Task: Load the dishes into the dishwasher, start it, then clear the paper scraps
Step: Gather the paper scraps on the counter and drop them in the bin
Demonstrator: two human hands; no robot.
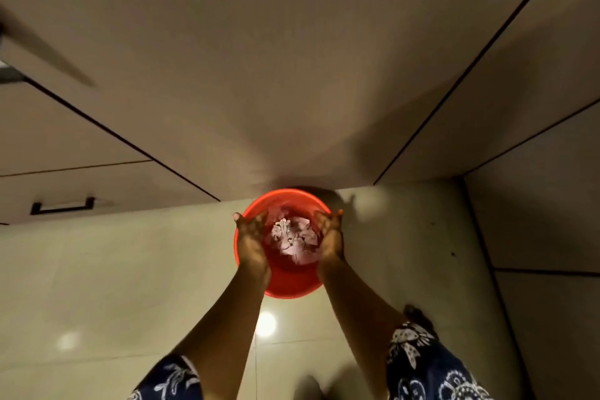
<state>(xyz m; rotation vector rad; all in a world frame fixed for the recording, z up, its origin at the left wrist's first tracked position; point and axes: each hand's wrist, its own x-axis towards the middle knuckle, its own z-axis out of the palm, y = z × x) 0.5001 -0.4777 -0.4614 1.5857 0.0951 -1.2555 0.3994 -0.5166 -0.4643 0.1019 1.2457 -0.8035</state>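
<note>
Hands over bucket (paper scraps, perhaps)

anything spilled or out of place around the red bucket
Nothing stands out. The paper scraps all lie inside the red bucket, which stands upright on the floor, and none show around it.

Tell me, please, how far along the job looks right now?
Looks done: the cabinet fronts are shut and no dishes show; whether anything was started cannot be told. In hand: paper scraps lie in the red basin, left hand and right hand open over it. Left: perhaps only taking the basin away; the floor shows no scraps.
</note>
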